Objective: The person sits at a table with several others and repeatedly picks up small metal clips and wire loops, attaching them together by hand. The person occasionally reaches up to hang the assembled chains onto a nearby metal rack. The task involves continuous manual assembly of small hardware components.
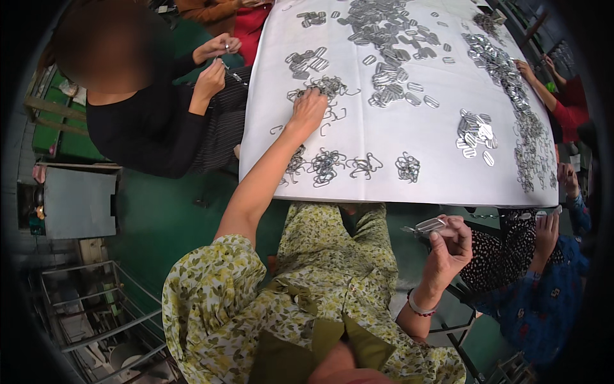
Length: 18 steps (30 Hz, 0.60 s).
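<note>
Silver pieces point(431, 225) sit pinched in the right hand point(450, 248) at four o'clock, left hand point(309, 111) at twelve touching wire hooks point(334, 86), grip unclear.

Broad white-covered table point(441, 185) across upper centre and right of frame. Big heap of silver-grey oval metal plates point(377, 29) at top centre, trailing downward; smaller plate cluster point(308, 62) to its left, another plate group point(470, 133) right of centre. Tangle of grey curved wire hooks point(332, 85) upper centre; row of hook bunches point(327, 166) along table's lower edge. Table's right side: long plate band point(502, 70), loose hooks point(534, 153) below.
</note>
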Motion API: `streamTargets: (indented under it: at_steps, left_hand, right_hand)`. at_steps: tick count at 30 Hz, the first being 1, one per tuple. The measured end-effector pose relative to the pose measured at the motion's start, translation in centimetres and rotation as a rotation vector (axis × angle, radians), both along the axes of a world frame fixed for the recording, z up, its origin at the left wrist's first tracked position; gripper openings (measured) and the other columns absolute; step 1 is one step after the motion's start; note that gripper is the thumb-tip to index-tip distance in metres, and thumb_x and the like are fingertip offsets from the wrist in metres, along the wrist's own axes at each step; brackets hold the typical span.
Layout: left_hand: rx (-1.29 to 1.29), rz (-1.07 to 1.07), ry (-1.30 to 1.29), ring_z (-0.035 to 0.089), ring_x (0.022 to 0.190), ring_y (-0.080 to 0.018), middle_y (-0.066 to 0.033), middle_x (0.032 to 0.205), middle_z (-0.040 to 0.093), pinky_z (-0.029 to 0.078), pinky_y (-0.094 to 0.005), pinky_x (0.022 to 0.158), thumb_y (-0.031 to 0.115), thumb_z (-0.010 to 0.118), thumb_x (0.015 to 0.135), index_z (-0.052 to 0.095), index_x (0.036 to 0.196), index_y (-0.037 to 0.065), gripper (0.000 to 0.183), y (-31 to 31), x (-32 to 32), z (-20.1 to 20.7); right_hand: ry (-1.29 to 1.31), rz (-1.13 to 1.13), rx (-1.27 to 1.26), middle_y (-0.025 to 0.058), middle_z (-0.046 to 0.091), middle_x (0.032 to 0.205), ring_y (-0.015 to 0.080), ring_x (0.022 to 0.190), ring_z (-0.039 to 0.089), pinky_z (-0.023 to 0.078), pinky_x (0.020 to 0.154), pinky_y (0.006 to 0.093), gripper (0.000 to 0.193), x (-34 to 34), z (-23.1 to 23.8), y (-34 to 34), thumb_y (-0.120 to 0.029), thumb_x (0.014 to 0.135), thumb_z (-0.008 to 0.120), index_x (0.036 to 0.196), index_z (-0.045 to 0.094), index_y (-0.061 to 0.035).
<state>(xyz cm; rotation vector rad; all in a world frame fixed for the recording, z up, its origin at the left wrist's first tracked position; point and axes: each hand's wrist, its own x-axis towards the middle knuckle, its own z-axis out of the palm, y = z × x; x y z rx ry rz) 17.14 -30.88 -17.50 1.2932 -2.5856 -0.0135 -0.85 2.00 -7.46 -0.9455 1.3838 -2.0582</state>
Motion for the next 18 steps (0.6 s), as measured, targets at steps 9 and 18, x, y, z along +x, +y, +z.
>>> streamTargets:
  at_steps: [9, 18]
  left_hand:
    - [0.198, 0.024, 0.575, 0.062, 0.076, -0.0321, -0.02, 0.08, 0.062, 0.05, -0.0385, 0.071, 0.013, 0.052, 0.088, 0.061, 0.092, -0.004, 0.02, 2.8, -0.5, 3.6]
    - [0.916, -0.569, 0.962, 0.06, 0.088, -0.017, -0.0086, 0.097, 0.062, 0.049, -0.029, 0.076, 0.003, 0.069, 0.077, 0.062, 0.087, -0.001, 0.013, 19.6, -2.9, 11.7]
  right_hand:
    - [0.006, 0.044, 0.045, 0.0053, 0.065, 0.076, 0.0151, 0.087, 0.049, 0.038, 0.081, 0.0291, 0.033, 0.9, -0.4, 0.8, 0.01, 0.067, 0.069, 0.098, 0.06, 0.0018]
    - [-0.167, -0.018, 0.211, 0.0053, 0.064, 0.079, 0.0099, 0.077, 0.056, 0.042, 0.077, 0.0232, 0.032, 2.4, -1.9, -0.2, 0.009, 0.071, 0.068, 0.101, 0.057, 0.0051]
